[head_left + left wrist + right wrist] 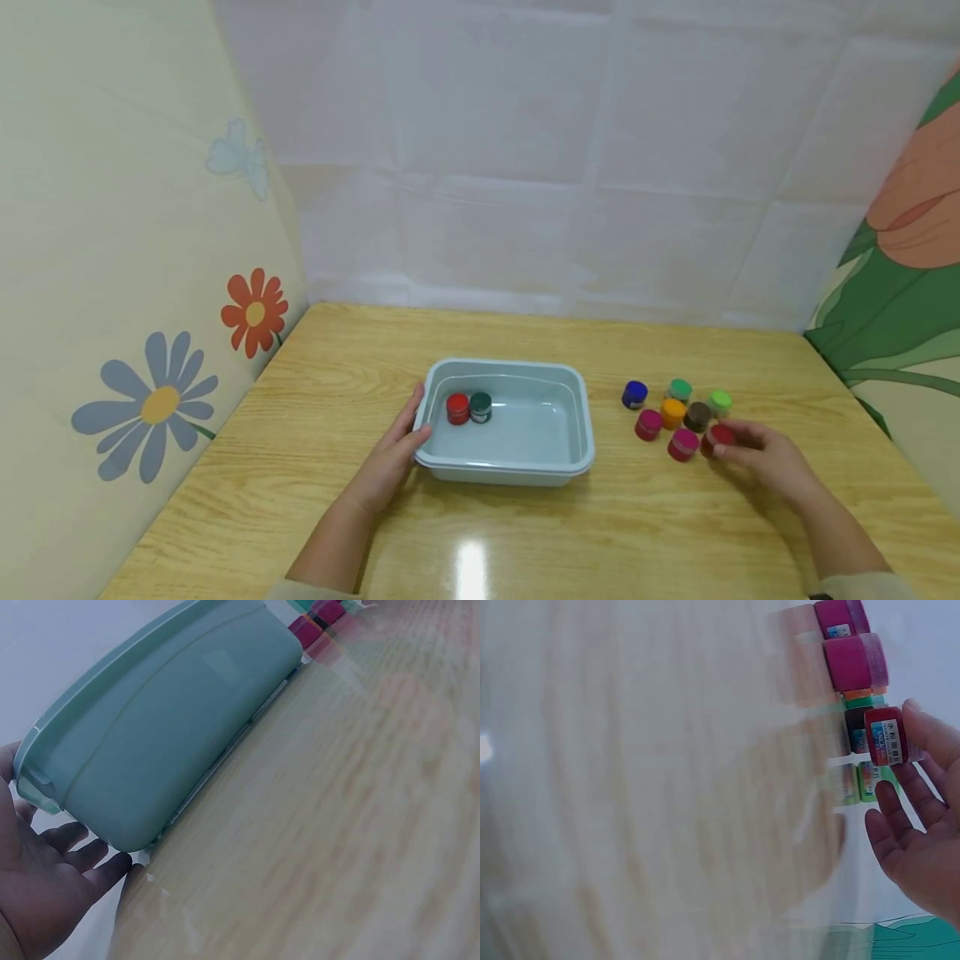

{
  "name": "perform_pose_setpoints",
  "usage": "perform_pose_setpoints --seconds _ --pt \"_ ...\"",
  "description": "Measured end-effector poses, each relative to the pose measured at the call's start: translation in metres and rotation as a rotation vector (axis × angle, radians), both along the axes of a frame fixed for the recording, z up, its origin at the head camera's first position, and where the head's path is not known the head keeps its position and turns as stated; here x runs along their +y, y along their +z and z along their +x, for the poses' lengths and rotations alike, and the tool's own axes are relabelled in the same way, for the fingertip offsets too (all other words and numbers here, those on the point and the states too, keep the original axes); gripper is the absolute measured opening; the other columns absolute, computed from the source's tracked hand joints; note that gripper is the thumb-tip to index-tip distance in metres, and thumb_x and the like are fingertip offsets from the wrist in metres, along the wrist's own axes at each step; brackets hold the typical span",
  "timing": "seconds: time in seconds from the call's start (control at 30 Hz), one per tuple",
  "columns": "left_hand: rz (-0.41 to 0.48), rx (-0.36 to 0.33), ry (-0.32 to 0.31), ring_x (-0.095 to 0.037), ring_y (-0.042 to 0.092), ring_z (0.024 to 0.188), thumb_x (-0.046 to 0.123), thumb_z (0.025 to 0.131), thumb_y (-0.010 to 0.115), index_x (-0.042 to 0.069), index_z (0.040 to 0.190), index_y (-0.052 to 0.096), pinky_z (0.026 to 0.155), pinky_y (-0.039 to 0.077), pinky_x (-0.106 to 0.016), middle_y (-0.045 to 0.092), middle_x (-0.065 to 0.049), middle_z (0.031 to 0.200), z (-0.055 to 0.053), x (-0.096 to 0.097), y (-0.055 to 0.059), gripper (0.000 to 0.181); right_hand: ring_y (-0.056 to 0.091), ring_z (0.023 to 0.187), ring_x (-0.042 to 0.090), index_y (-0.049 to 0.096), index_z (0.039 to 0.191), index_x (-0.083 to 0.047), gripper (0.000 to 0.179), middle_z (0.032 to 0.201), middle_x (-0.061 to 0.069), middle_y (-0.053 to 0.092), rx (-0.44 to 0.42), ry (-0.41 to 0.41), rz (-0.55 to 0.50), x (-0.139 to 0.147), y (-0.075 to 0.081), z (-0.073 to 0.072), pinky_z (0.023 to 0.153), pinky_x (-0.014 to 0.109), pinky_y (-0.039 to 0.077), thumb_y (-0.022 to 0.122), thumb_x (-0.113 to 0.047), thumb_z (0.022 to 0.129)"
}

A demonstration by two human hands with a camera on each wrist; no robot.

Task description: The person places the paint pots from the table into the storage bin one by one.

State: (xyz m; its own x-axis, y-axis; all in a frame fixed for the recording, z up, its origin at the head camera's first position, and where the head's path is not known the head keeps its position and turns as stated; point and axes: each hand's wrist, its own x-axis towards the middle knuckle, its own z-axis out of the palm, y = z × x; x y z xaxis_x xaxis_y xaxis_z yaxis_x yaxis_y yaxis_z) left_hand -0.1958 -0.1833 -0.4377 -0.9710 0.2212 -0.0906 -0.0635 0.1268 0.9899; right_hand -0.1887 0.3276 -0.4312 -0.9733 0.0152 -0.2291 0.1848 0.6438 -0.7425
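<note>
My left hand (388, 465) grips the left end of a pale blue-green plastic basin (502, 477), thumb over the rim. In the left wrist view, the other fingers (103, 874) spread along the basin's outer end wall. Inside the basin, toward its left, a red paint jar (457, 409) and a dark green paint jar (481, 407) stand side by side. At the right, my right hand (776, 464) pinches a dark red paint jar (717, 439) between thumb and fingers. Its printed label faces the right wrist camera, and the remaining fingers (892, 806) are loosely bent below it.
Next to the held jar stand several others: blue (634, 395), green (680, 390), light green (720, 402), orange (672, 413), dark brown (698, 416) and two magenta jars, one nearer (683, 445). A white cloth (525, 167) hangs behind the wooden table (570, 542).
</note>
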Motion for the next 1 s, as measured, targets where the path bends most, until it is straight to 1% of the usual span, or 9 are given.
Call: perform_pose_setpoints --seconds 0.23,0.4,0.6,0.7,0.77,0.87,0.97,1.0 --pt "0.004 0.003 0.004 -0.03 -0.008 0.154 0.024 0.103 0.041 0.024 0.159 0.008 0.12 0.005 -0.059 -0.003 0.0 0.167 0.0 0.0 0.0 0.065 0.051 0.123 0.04 0.042 0.143 0.004 0.069 0.137 0.03 0.051 0.054 0.03 0.01 -0.002 0.012 0.001 0.093 0.044 0.048 0.062 -0.041 0.094" --pt "0.006 0.012 0.0 -0.03 -0.009 0.153 0.024 0.103 0.042 0.023 0.159 0.008 0.12 0.003 -0.059 -0.003 0.0 0.167 0.0 0.0 0.001 0.066 0.05 0.123 0.041 0.043 0.141 0.005 0.068 0.138 0.03 0.05 0.083 0.04 0.01 -0.009 0.022 0.0 0.094 0.047 0.048 0.062 -0.041 0.095" --pt "0.005 0.01 0.002 -0.03 -0.01 0.153 0.024 0.103 0.042 0.023 0.159 0.008 0.121 0.001 -0.059 -0.003 0.001 0.167 0.001 -0.001 0.001 0.066 0.049 0.125 0.042 0.042 0.144 0.003 0.068 0.14 0.029 0.05 0.111 0.053 0.001 -0.024 0.032 -0.002 0.096 0.054 0.046 0.063 -0.04 0.094" --pt "0.002 0.007 0.003 -0.03 -0.01 0.153 0.024 0.103 0.042 0.023 0.159 0.008 0.121 0.001 -0.06 -0.002 0.001 0.167 0.001 0.0 0.002 0.065 0.054 0.119 0.035 0.042 0.144 0.001 0.067 0.136 0.025 0.053 0.122 0.066 -0.009 -0.033 0.036 -0.005 0.095 0.052 0.047 0.063 -0.04 0.095" --pt "-0.001 0.004 0.004 -0.03 -0.009 0.154 0.024 0.103 0.042 0.023 0.159 0.008 0.12 0.001 -0.06 -0.002 0.001 0.167 0.0 0.0 0.001 0.065 0.057 0.113 0.026 0.043 0.143 0.0 0.066 0.134 0.023 0.055 0.133 0.071 -0.015 -0.04 0.038 -0.006 0.094 0.046 0.049 0.063 -0.039 0.094" --pt "-0.006 -0.003 0.009 -0.029 -0.009 0.154 0.025 0.103 0.042 0.025 0.159 0.009 0.12 0.001 -0.06 -0.002 0.002 0.167 -0.001 0.0 -0.001 0.065 0.057 0.105 0.014 0.045 0.141 0.001 0.063 0.13 0.021 0.057 0.149 0.087 -0.048 -0.049 0.041 -0.01 0.09 0.035 0.05 0.065 -0.035 0.094" --pt "-0.005 -0.002 0.011 -0.029 -0.009 0.154 0.024 0.103 0.042 0.025 0.159 0.009 0.12 0.001 -0.06 -0.002 0.002 0.167 -0.001 0.0 -0.002 0.065 0.058 0.104 0.011 0.046 0.14 0.001 0.062 0.13 0.021 0.058 0.165 0.101 -0.076 -0.058 0.044 -0.014 0.086 0.027 0.051 0.066 -0.033 0.093" --pt "-0.005 0.001 0.013 -0.029 -0.009 0.154 0.024 0.103 0.042 0.025 0.159 0.009 0.12 0.001 -0.06 -0.002 0.002 0.167 -0.001 0.0 -0.001 0.065 0.058 0.104 0.013 0.046 0.14 0.001 0.062 0.129 0.021 0.058 0.164 0.104 -0.086 -0.062 0.045 -0.015 0.085 0.027 0.051 0.066 -0.034 0.093"
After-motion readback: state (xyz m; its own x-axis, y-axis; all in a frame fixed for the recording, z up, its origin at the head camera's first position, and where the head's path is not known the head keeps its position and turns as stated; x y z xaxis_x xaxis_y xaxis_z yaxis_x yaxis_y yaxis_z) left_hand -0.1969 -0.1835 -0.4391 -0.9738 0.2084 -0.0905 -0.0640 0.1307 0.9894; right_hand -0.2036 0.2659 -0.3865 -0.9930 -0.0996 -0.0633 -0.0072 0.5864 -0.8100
